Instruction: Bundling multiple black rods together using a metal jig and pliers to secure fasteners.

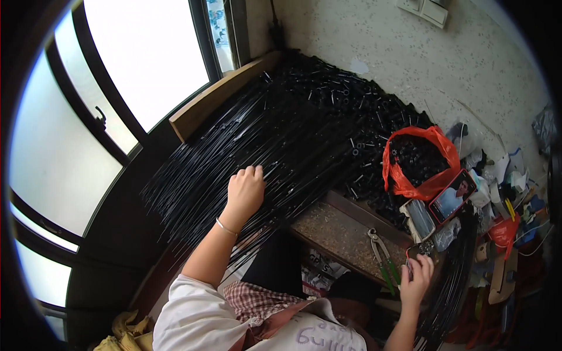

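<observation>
My left hand (246, 190) lies over a wide spread of thin black rods (199, 181), its fingers curled closed at the edge of the bundle. What they grip, if anything, is hidden beneath them. At the lower right, my right hand (415, 278) is closed, with fingers and thumb bent toward each other near the right end of the wooden bench board (333, 231). Whatever is in its fingers is too small to name. Just left of it, pincers with green handles (380, 257) lie on the board.
A heap of small black tubular parts (351, 99) covers the back. A red plastic bag (392, 181) holding dark pieces stands at its right, beside a phone (453, 196) showing a picture. Clutter (509, 199) fills the far right. A wooden plank (222, 93) edges the rods by the window.
</observation>
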{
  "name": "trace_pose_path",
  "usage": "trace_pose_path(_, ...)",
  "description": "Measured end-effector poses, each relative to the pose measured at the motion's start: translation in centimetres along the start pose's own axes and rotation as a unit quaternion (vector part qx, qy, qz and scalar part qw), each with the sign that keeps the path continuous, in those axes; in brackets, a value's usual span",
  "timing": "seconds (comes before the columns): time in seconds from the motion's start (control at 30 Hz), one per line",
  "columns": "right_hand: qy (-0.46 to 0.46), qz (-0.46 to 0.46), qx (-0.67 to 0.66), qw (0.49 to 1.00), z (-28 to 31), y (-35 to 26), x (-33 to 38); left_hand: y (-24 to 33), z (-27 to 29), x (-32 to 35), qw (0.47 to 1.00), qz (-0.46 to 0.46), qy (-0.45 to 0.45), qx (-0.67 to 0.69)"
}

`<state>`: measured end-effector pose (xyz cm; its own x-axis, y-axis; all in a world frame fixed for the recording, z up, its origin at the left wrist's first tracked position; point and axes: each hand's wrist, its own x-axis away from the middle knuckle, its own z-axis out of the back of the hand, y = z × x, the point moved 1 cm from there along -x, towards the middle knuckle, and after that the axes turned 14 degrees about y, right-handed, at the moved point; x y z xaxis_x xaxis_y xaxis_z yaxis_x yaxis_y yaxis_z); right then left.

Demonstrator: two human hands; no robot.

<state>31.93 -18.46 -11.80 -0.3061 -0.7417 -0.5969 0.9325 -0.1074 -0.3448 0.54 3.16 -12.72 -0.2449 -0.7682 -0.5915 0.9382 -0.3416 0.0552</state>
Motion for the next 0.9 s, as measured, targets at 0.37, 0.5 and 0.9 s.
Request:
trace_pose_path(0.37,-0.098,0.031,-0.102,0.989,-4.1,-3.2,1.6,-3.5,-1.0,-0.4,0.997,0.071,-0.011,-0.031)
trace_pose_path(0.5,-0.079,-0.013,-0.086,0.993,-1.9,-1.5,3.4,-3.0,1.7,-0.2,0.996,0.074,-0.038,-0.013)
trace_pose_path(0.9,-0.058,-0.061,-0.093,0.992,1.6,2.4,5.3,-0.1,13.0,-2.0,0.983,0.131,-0.098,-0.087)
